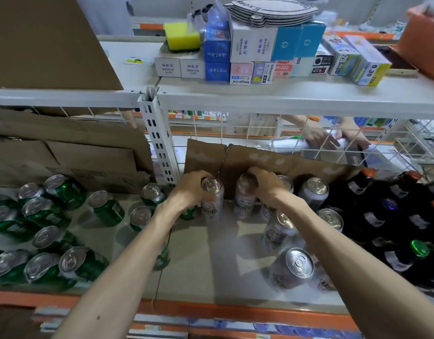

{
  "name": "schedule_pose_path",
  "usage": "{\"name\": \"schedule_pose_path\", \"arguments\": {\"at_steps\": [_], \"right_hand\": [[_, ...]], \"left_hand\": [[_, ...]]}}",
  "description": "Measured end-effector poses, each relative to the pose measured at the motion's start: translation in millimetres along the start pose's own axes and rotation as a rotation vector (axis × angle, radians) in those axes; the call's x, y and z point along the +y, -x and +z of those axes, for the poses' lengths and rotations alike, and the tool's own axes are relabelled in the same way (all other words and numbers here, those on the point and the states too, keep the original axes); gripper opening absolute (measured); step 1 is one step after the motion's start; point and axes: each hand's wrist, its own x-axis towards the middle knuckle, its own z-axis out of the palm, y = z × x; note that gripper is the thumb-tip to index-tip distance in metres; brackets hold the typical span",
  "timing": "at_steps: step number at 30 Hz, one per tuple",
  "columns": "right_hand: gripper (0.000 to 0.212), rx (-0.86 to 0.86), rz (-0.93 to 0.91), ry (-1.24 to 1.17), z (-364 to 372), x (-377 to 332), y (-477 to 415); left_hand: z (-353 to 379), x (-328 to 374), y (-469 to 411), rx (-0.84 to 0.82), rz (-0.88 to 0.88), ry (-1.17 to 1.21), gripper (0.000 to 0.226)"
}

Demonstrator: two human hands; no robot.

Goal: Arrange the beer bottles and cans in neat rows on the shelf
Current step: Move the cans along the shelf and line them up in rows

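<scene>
My left hand (186, 189) grips a white beer can (212, 201) standing upright at the back of the shelf (211, 260). My right hand (264, 184) is wrapped over the top of a second white can (244, 199) just to its right. Several more white cans (296, 265) stand to the right of these two. Green cans (64, 189) are scattered across the left half of the shelf. Dark bottles (394, 216) with coloured caps fill the right end.
Brown cardboard (260, 157) leans against the wire mesh behind the cans, and flattened boxes (76, 152) stand at the back left. A white slotted post (159, 138) divides the bays. The upper shelf (284, 94) holds small boxes. Another person's hands (333, 138) work behind the mesh.
</scene>
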Motion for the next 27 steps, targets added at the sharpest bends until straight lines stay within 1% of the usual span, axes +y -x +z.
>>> {"name": "schedule_pose_path", "arguments": {"at_steps": [2, 8, 12, 15, 18, 20, 23, 25, 27], "right_hand": [[0.059, -0.03, -0.055, -0.008, -1.6, -1.1, -0.2], [0.051, -0.005, -0.12, 0.003, 3.3, -4.7, -2.1], [0.051, 0.007, -0.112, -0.001, 5.6, -5.1, -2.0], [0.051, 0.012, -0.11, -0.016, 7.8, -3.8, -2.5], [0.05, -0.04, -0.126, 0.007, 6.7, -6.2, -6.5], [0.054, -0.068, -0.132, 0.027, 5.2, -10.1, -8.4], [0.058, 0.002, -0.071, 0.021, 5.3, -16.0, -7.8], [0.051, 0.058, -0.036, 0.039, 6.6, -17.0, -6.0], [0.042, 0.07, -0.051, 0.041, 6.8, -15.1, -5.3]], "left_hand": [[-0.5, 0.7, 4.5, -0.001, -0.014, 0.011, 0.058], [-6.9, 1.9, 19.4, 0.019, -0.004, 0.022, 0.054], [-7.5, -1.3, 26.2, 0.054, 0.014, 0.023, 0.049], [-6.9, -3.8, 29.4, 0.049, 0.001, 0.04, 0.05], [-5.0, -2.7, 31.7, 0.046, -0.025, 0.066, 0.053], [-2.9, -2.1, 32.0, 0.049, -0.031, 0.06, 0.054], [-2.3, -2.0, 32.3, 0.047, -0.038, 0.053, 0.055], [-1.9, -3.1, 32.1, 0.047, -0.041, 0.051, 0.056], [-1.7, -2.7, 32.7, 0.048, -0.044, 0.051, 0.056]]}}
